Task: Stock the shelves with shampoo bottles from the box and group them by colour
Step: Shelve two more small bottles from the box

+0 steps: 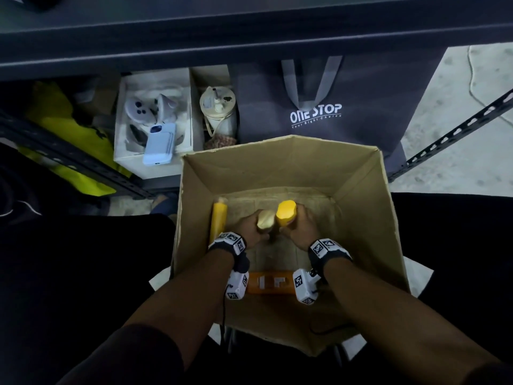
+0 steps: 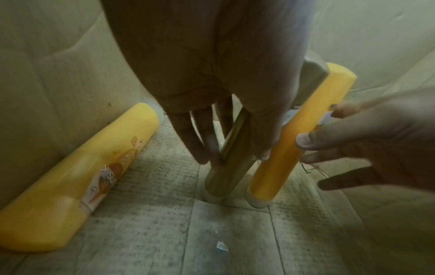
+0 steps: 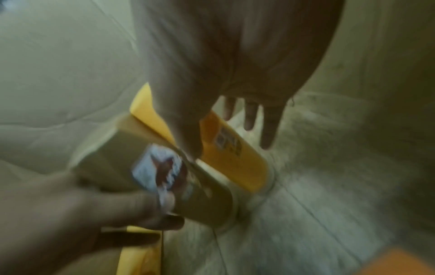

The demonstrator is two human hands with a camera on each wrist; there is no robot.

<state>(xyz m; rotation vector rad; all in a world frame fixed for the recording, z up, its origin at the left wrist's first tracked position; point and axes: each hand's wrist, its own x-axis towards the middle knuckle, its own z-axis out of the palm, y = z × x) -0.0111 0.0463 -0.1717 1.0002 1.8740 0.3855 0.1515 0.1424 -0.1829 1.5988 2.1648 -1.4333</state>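
Note:
Both hands are down inside the cardboard box (image 1: pixel 361 190). My left hand (image 1: pixel 251 232) grips a gold bottle (image 1: pixel 266 219) that stands cap-down on the box floor. In the left wrist view the left hand (image 2: pixel 226 154) has its thumb and fingers round that gold bottle (image 2: pixel 231 171). Right beside it, my right hand (image 1: pixel 298 226) grips a yellow bottle (image 1: pixel 286 213), which also stands cap-down. The right wrist view is blurred: the right hand (image 3: pixel 230 147) wraps the yellow bottle (image 3: pixel 235 161), with the gold bottle (image 3: pixel 113 161) to its left.
A second yellow bottle (image 1: pixel 218 220) leans along the box's left wall, and an orange bottle (image 1: pixel 269 282) lies by the near wall. Behind the box stand a grey tote bag (image 1: pixel 333 107), a white box of gadgets (image 1: pixel 125 151) and a dark shelf edge (image 1: pixel 249 40).

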